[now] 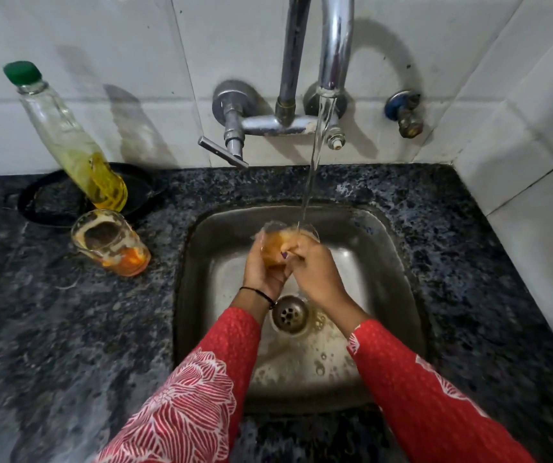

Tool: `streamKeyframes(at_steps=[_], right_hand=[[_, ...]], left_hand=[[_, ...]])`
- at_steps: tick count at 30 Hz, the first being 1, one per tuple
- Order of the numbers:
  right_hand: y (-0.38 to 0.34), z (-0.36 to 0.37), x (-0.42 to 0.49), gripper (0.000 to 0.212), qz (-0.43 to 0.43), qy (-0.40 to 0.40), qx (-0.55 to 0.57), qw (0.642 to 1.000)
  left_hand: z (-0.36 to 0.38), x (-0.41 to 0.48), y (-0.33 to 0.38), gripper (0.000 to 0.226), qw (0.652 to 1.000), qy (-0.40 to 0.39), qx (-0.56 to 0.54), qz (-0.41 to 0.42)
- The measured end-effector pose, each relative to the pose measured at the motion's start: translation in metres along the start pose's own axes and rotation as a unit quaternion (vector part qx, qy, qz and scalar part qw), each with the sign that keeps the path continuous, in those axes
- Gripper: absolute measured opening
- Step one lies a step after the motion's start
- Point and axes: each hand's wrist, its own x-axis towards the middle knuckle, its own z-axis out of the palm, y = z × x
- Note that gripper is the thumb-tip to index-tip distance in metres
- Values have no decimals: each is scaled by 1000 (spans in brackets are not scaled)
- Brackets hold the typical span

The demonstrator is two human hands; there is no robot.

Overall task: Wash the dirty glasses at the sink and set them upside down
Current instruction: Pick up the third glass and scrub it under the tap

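Observation:
A dirty glass [276,243] with orange residue is held over the steel sink [398,262], under running water from the tap [335,45]. My left hand [261,272] grips it from the left and below. My right hand [315,272] grips it from the right, fingers at its rim. A second dirty glass [111,243] with orange dregs stands upright on the dark granite counter [68,329], left of the sink.
A clear bottle [71,142] with a green cap and yellow liquid stands on a black lid [54,208] at the back left. A tap lever [223,152] and a valve [405,113] jut from the tiled wall. Foamy water pools around the drain [290,314].

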Motion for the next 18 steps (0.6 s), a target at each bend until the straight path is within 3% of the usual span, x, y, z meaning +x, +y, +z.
streamKeyframes(at_steps=[2, 3, 6, 8, 9, 12, 15, 18], right_hand=[[4, 8, -3, 18, 94, 43, 164, 981], [4, 12, -4, 16, 153, 70, 260, 951], [4, 20, -10, 16, 325, 129, 535, 769], [4, 23, -13, 29, 385, 151, 624, 663], [4, 23, -14, 33, 401, 164, 635, 639], [7, 20, -14, 34, 433, 176, 622, 628], [14, 17, -9, 35, 425, 180, 626, 628], [18, 14, -2, 31, 421, 173, 618, 641]], left_hand=[[-4, -1, 4, 48, 999, 14, 29, 27], [-5, -1, 6, 48, 998, 22, 41, 38], [4, -2, 12, 64, 994, 27, 86, 63], [15, -2, 12, 43, 981, 46, 155, 109], [20, -2, 11, 30, 971, 54, 194, 129], [34, -7, 9, 12, 955, 12, 263, 133], [47, -10, 8, 14, 932, -33, 333, 142], [56, -20, 12, 13, 929, -79, 326, 153]])
